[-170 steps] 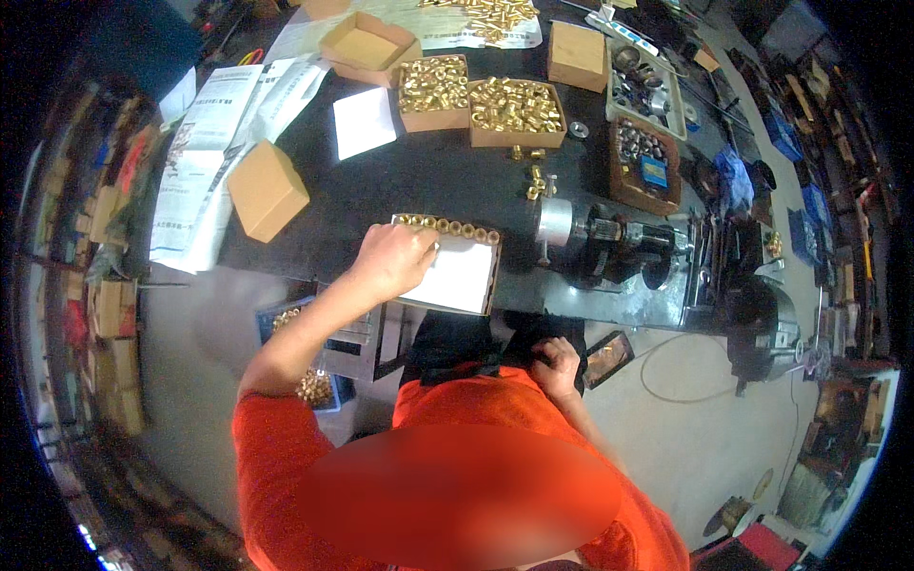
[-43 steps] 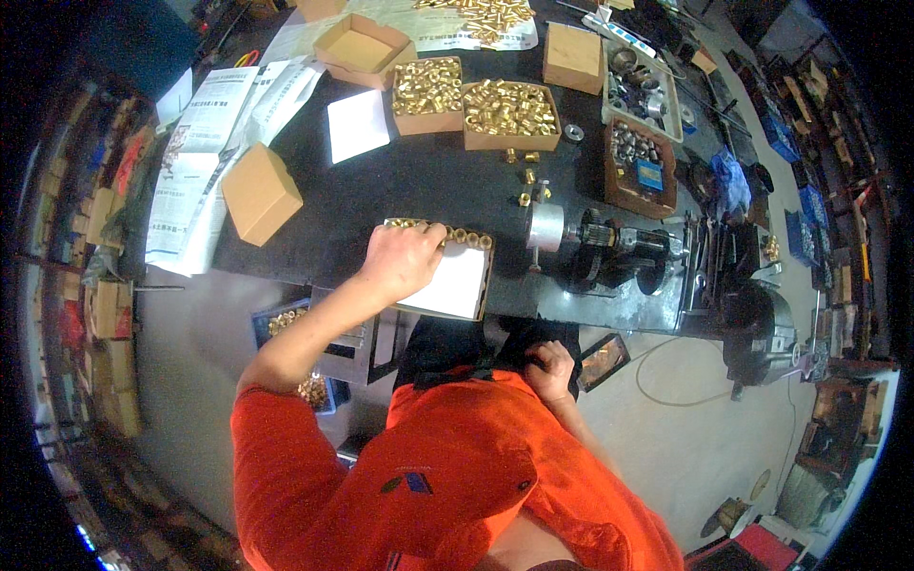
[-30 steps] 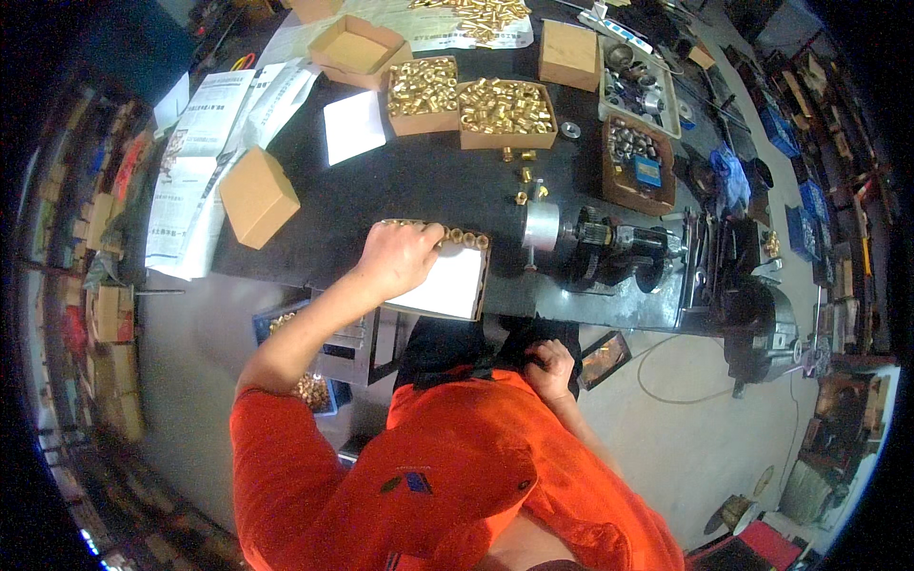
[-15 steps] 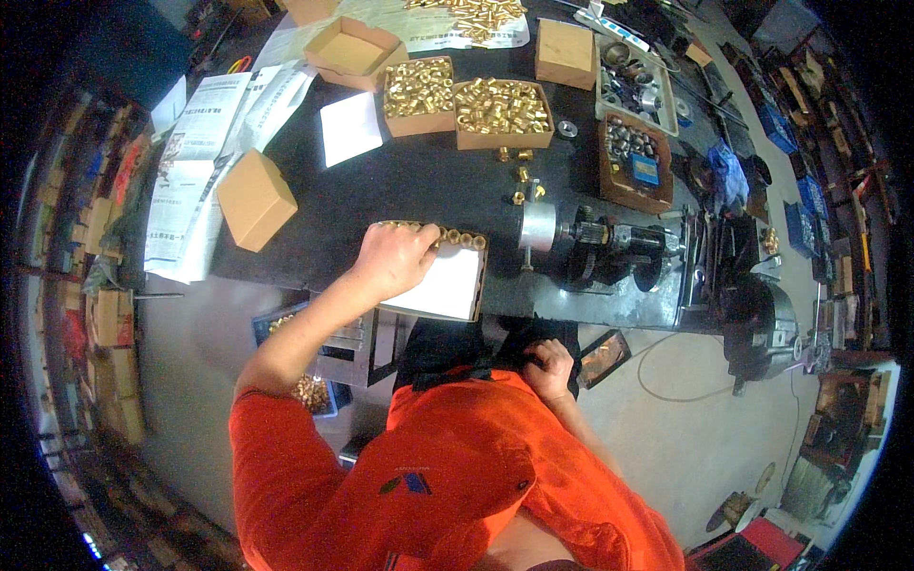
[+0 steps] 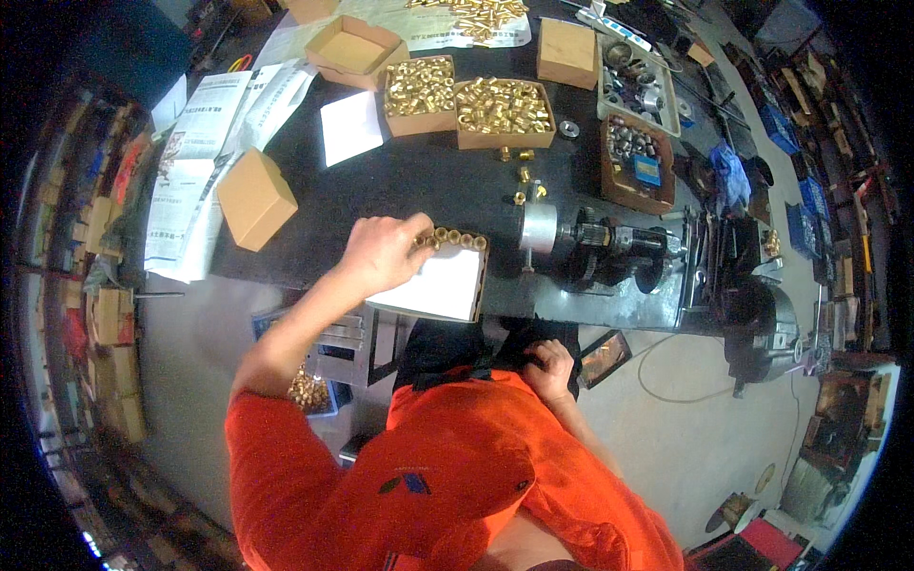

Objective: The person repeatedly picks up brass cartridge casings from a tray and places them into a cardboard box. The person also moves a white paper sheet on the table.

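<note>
At the near edge of the dark table lies a shallow box (image 5: 483,276) with a white sheet (image 5: 443,285) inside. Short brass fittings (image 5: 454,236) stand in a row along its far side. My left hand (image 5: 386,252) reaches over the box's left part, thumb and fingertips closed around a brass fitting at the row's left end; the hand covers the rest of that side. Down on my lap, my right hand (image 5: 549,369) is curled closed, and whatever it may hold is hidden.
Two cardboard boxes of brass fittings (image 5: 505,109) stand farther back, near an opened box (image 5: 354,52). A closed carton (image 5: 257,200) sits on the left beside newspaper (image 5: 195,152). A metal spindle machine (image 5: 609,238) occupies the right; loose brass pieces (image 5: 523,175) lie behind it.
My left hand has shifted a little left along the box, uncovering more of the brass row. My right hand stays on my lap.
</note>
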